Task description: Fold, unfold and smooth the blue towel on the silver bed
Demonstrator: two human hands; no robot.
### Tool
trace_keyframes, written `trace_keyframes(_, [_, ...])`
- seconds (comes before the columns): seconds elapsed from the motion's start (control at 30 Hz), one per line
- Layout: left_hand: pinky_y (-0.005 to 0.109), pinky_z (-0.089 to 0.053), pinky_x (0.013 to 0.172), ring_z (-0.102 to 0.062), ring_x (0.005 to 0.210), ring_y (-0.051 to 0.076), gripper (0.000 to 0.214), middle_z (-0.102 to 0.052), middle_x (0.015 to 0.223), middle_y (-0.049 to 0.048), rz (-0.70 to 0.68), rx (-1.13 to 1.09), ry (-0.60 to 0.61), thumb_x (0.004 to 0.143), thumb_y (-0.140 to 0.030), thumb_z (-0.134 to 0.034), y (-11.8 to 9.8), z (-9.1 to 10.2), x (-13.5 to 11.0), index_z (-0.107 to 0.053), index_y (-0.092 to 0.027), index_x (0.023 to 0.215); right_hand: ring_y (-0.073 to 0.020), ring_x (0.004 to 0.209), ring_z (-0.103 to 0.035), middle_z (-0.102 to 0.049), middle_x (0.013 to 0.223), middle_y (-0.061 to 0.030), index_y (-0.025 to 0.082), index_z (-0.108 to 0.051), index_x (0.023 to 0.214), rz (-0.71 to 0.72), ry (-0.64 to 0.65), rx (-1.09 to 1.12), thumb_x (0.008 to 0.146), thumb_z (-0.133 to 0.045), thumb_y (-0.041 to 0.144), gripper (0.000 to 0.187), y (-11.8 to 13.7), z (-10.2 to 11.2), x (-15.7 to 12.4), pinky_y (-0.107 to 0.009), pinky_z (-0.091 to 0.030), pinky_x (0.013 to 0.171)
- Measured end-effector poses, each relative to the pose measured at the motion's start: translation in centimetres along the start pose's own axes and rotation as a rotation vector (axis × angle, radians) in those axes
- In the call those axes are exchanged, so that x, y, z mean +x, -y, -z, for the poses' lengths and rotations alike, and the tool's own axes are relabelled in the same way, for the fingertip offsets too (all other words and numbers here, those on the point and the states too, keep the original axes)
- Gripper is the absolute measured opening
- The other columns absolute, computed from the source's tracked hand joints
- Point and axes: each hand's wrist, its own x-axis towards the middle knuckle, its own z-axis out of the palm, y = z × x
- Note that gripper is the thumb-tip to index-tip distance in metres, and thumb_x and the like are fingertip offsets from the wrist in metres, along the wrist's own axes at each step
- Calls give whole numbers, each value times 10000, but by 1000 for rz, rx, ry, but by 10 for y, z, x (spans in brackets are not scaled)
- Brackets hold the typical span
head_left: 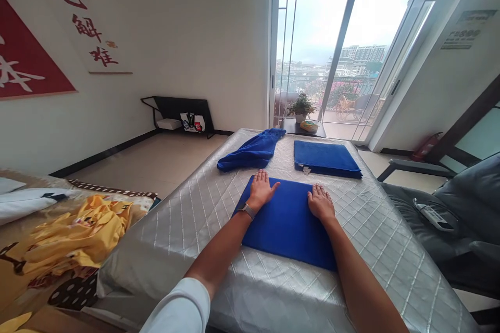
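Blue towel [287,223] lies under both flat hands, left hand [261,189] and right hand [321,202] (fingers loosely spread); its near edge hides behind forearms.

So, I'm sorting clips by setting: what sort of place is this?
Likely a bedroom in a flat or guesthouse: a quilted silver mattress, printed bedding beside it, and sliding glass doors onto a balcony. The left hand and right hand lie flat on a blue towel.

Red Chinese characters on white banner [84,26], right wall sign [466,30] illegible
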Motion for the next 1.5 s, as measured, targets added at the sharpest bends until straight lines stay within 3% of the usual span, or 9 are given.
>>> trace_keyframes(0.1, [423, -153, 1270, -169, 1557, 275, 804, -277, 1658, 143, -255, -87, -41, 1026, -607, -108, -61, -3, -4, -304, -63, 1585, -206, 1560, -130, -204, 1690, -95, 69, -236, 1611, 7, -12, -13, 1036, -151, 378, 658, -2, -1, -1, -386, -100, 1257])
trace_keyframes(0.2, [399, -190, 1262, -238, 1540, 241, 791, -319, 1639, 157, -455, -186, 48, 1038, -587, -89, -116, -15, -8, -343, -53, 1563, -200, 1564, -106, -185, 1697, -82, 83, -222, 1616, 57, -16, -70, 1025, -206, 325, 639, -6, -2, -4, -373, -106, 1255])
trace_keyframes(0.27, [410, -208, 1257, -270, 1529, 234, 773, -351, 1624, 159, -490, -233, 85, 1044, -580, -89, -135, -24, -10, -353, -68, 1560, -198, 1566, -90, -161, 1704, -65, 111, -219, 1621, 89, -7, -108, 1010, -267, 298, 641, -8, -1, -7, -365, -96, 1255])
trace_keyframes(0.33, [434, -223, 1252, -293, 1521, 235, 745, -376, 1613, 151, -452, -253, 92, 1048, -567, -84, -137, -31, -10, -358, -105, 1564, -199, 1565, -101, -166, 1704, -63, 125, -236, 1620, 87, -9, -109, 1009, -273, 297, 636, -8, -1, -8, -363, -102, 1254])
trace_keyframes(0.47, [444, -170, 1268, -246, 1537, 243, 782, -338, 1632, 145, -347, -216, 113, 1033, -599, -71, -106, -36, -6, -357, -103, 1566, -202, 1558, -144, -226, 1686, -91, 82, -254, 1609, 41, -33, -38, 1032, -175, 333, 633, -4, 0, -6, -371, -120, 1252])
trace_keyframes(0.8, [429, -146, 1269, -223, 1544, 258, 833, -291, 1651, 145, -47, -64, 71, 1017, -649, -90, 34, -19, 0, -319, -79, 1579, -193, 1563, -112, -176, 1698, -61, 93, -233, 1616, 9, 3, 3, 1032, -133, 384, 660, -3, 1, -1, -376, -92, 1256])
trace_keyframes(0.9, [398, -139, 1267, -211, 1547, 260, 847, -252, 1660, 167, 16, -53, 66, 1021, -644, -104, 61, -16, -2, -286, -35, 1580, -187, 1563, -113, -185, 1696, -60, 95, -224, 1618, 6, 1, -5, 1032, -130, 385, 661, -3, 0, 0, -374, -94, 1255])
trace_keyframes(1.0, [393, -146, 1265, -211, 1547, 261, 862, -237, 1661, 179, 31, -71, 64, 1019, -641, -83, 68, -15, -4, -271, -14, 1580, -187, 1561, -121, -194, 1694, -62, 95, -227, 1618, 6, -8, -2, 1032, -124, 386, 662, -4, -2, 1, -371, -96, 1255])
trace_keyframes(1.5, [398, -164, 1262, -231, 1541, 261, 831, -297, 1648, 150, 37, -103, 38, 1013, -634, -86, 61, -13, -4, -310, -69, 1580, -195, 1561, -125, -171, 1696, -87, 63, -213, 1614, -2, -18, -60, 1042, -148, 358, 646, -2, 6, -2, -365, -109, 1253])
